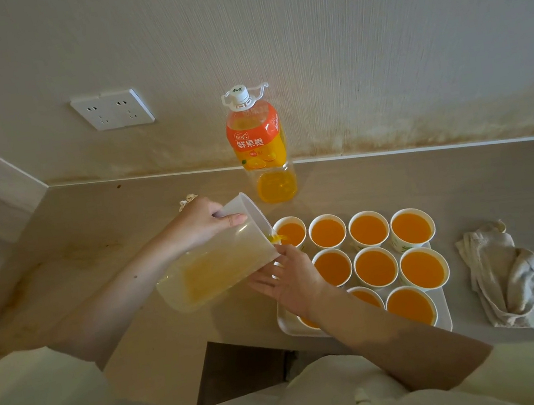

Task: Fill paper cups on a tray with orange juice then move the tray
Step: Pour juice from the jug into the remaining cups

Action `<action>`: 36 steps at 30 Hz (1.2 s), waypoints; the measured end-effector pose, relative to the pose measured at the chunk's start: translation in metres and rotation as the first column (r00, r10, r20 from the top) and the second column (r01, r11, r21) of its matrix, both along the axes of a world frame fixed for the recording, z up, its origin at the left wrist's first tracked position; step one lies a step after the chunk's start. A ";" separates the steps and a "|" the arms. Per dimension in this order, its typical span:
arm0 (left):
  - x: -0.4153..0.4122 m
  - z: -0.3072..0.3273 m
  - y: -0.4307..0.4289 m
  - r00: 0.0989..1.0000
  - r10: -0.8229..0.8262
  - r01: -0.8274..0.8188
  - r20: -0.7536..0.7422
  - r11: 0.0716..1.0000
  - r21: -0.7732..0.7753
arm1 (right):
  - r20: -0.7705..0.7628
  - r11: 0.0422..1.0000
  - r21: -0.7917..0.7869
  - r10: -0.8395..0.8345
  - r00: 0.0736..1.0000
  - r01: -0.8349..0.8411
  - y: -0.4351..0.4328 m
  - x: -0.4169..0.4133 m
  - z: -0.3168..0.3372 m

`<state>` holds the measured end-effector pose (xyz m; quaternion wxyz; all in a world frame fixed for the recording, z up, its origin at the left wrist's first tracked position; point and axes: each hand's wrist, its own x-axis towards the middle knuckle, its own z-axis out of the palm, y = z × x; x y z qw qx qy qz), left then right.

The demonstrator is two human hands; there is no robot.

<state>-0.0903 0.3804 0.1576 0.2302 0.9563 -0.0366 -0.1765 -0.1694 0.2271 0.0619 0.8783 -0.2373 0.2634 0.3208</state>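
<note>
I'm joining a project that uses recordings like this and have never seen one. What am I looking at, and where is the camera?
There is no machine here. A person works with bare hands, and the single picture comes from a wide-angle camera worn on their head, looking down at a counter. The left hand grips a clear pitcher, tilted so that juice runs into the back-left paper cup. The right hand steadies the pitcher from below with straight fingers. The cups stand on a white tray, and those in view hold orange juice. A juice bottle stands by the wall, and a crumpled cloth lies to the right of the tray.
</note>
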 end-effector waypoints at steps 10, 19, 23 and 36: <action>-0.002 0.000 0.000 1.000 0.008 -0.008 -0.006 1.000 -0.002 | 0.008 1.000 -0.007 0.012 1.000 -0.012 0.000 -0.001 -0.002; -0.003 0.001 -0.001 1.000 0.014 -0.014 -0.010 1.000 0.013 | 0.018 1.000 -0.016 0.005 1.000 -0.005 0.000 -0.002 -0.003; -0.003 0.002 -0.001 1.000 0.022 -0.022 -0.011 1.000 0.010 | 0.024 1.000 -0.022 0.010 1.000 -0.010 -0.001 -0.001 -0.003; -0.004 0.004 -0.003 1.000 0.029 -0.029 -0.008 1.000 0.011 | 0.032 1.000 -0.010 0.014 0.999 -0.014 -0.001 -0.003 -0.002</action>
